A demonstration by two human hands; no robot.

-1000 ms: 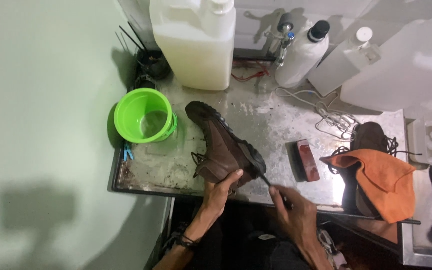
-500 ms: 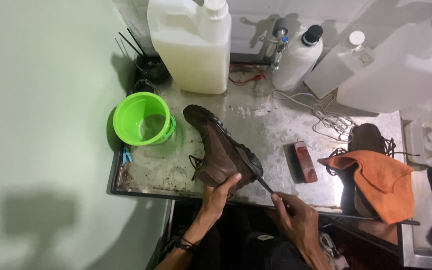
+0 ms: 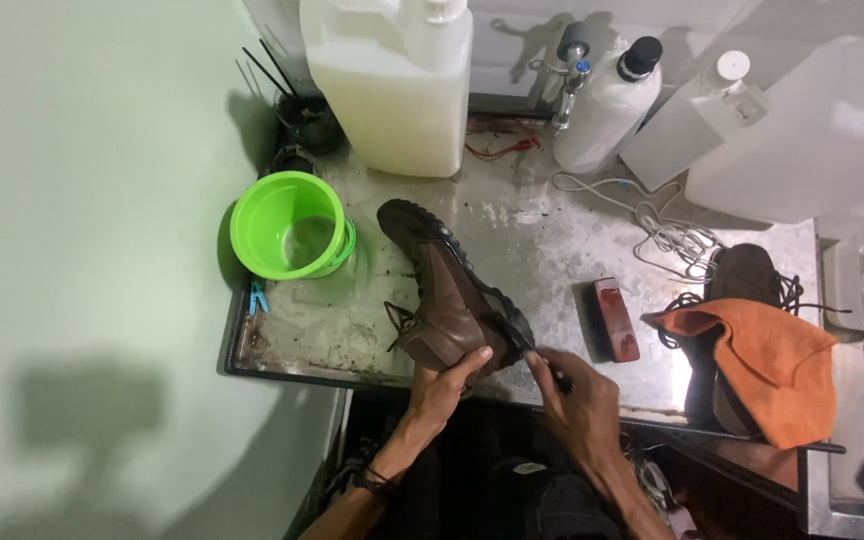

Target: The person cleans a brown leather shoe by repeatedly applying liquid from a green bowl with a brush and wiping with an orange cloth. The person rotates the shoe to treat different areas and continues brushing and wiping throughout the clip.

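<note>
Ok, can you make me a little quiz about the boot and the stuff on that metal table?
1. True or false: the left hand holds the brown leather boot lying on its side.
2. What lies draped over the second brown boot on the right? A) orange cloth B) green towel C) white paper
3. Fill in: the round bright green plastic bucket stands to the ____ of the held boot.

Key: 1 true. 2 A, the orange cloth. 3 left. The right hand grips a thin dark tool at the boot's sole.
</note>
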